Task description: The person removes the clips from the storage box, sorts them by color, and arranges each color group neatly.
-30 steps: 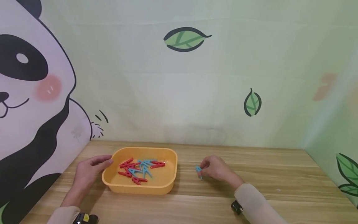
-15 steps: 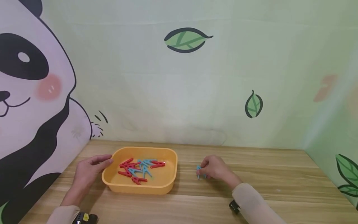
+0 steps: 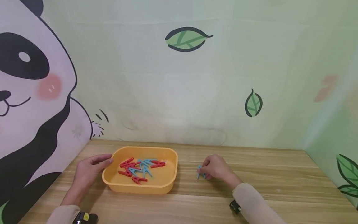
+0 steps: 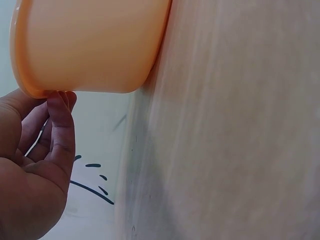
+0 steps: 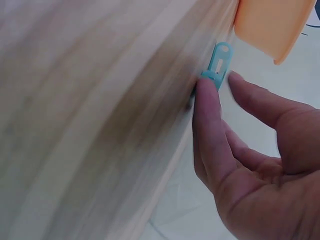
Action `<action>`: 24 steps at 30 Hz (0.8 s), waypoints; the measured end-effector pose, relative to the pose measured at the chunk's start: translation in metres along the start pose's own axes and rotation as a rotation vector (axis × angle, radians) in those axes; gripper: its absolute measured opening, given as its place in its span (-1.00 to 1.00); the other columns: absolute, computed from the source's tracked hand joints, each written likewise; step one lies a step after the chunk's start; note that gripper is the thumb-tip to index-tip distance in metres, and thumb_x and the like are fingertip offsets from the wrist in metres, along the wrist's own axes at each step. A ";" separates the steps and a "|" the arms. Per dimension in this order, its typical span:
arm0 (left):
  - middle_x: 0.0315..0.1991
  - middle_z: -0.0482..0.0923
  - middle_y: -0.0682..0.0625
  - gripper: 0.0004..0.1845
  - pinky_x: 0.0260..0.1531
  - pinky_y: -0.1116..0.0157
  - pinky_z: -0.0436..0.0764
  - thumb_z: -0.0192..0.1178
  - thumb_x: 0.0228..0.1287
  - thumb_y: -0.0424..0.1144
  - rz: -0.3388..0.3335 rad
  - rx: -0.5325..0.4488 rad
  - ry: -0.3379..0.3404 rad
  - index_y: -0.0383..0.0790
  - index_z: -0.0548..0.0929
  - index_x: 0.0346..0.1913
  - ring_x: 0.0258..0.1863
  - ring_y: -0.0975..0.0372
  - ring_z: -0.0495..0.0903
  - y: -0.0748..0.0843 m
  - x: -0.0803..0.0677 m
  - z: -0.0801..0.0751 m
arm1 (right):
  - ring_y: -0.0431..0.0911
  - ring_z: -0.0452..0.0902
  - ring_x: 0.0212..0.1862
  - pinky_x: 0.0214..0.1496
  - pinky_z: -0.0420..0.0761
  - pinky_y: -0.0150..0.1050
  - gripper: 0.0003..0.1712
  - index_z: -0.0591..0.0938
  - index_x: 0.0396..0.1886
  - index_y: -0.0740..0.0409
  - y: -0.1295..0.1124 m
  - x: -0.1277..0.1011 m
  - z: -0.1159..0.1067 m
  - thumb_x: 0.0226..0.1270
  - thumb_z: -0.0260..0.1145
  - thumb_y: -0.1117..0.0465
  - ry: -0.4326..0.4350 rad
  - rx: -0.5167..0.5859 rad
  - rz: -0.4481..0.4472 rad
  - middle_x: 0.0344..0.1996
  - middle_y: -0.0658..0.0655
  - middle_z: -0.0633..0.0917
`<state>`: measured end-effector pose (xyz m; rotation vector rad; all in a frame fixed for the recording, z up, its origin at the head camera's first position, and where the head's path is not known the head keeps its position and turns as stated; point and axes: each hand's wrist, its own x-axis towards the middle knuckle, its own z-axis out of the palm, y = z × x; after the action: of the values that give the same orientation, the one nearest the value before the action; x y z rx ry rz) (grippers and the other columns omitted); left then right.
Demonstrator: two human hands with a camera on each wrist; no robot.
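In the head view, my left hand (image 3: 87, 171) holds the left rim of a yellow plastic basin (image 3: 139, 189). The left wrist view has its thumb and fingertips meeting at the rim of the basin (image 4: 95, 50). Inside lie several red clothespins (image 3: 139, 180) and blue clothespins (image 3: 146, 171). To the right of the basin, my right hand (image 3: 216, 168) is at one blue clothespin (image 3: 199, 174) on the table. Close up in the right wrist view, an index fingertip touches that blue clothespin (image 5: 220, 60), while the thumb stands slightly apart from it. Part of the clothespin is hidden by the fingers.
The wood-grain table (image 3: 265, 174) reaches back to a pale green cloth backdrop (image 3: 139, 93) printed with leaves and a panda. Both wrists carry black devices; one is the right wrist device (image 3: 235, 206).
The blue clothespin at my right hand has turned and shifted slightly right, its two legs now spread toward the viewer. My left hand and the basin stay where they were.
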<state>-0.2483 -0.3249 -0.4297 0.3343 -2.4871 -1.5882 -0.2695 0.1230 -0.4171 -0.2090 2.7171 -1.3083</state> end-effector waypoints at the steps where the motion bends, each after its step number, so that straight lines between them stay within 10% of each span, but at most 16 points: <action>1: 0.33 0.62 -0.25 -0.39 -0.15 0.61 0.58 0.41 0.45 0.05 0.001 -0.001 0.000 -0.32 0.66 0.34 0.35 -0.06 0.53 0.000 0.000 0.000 | -0.05 0.73 -0.52 -0.40 0.77 -0.20 -0.82 0.69 -0.39 0.32 0.000 0.000 -0.001 0.29 0.55 0.36 -0.001 0.001 -0.003 -0.53 0.13 0.72; 14: 0.32 0.63 -0.24 -0.41 -0.14 0.60 0.60 0.42 0.45 0.02 -0.005 -0.007 0.006 -0.31 0.67 0.34 0.34 -0.06 0.54 -0.002 0.001 0.000 | -0.10 0.70 -0.25 -0.19 0.74 -0.18 -0.72 0.74 -0.06 0.28 -0.024 0.013 -0.010 0.38 0.55 0.20 0.186 -0.055 -0.247 -0.27 0.08 0.77; 24: 0.30 0.65 -0.23 -0.41 -0.14 0.59 0.60 0.42 0.44 0.03 0.028 0.009 0.005 -0.32 0.68 0.33 0.29 -0.02 0.57 -0.003 0.000 -0.001 | -0.07 0.73 -0.14 -0.04 0.75 -0.17 -0.75 0.74 -0.02 0.22 -0.057 0.017 0.005 0.38 0.55 0.25 0.132 0.079 -0.464 -0.18 0.07 0.80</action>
<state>-0.2478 -0.3268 -0.4315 0.3029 -2.4847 -1.5640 -0.2814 0.0815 -0.3763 -0.8126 2.8226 -1.5835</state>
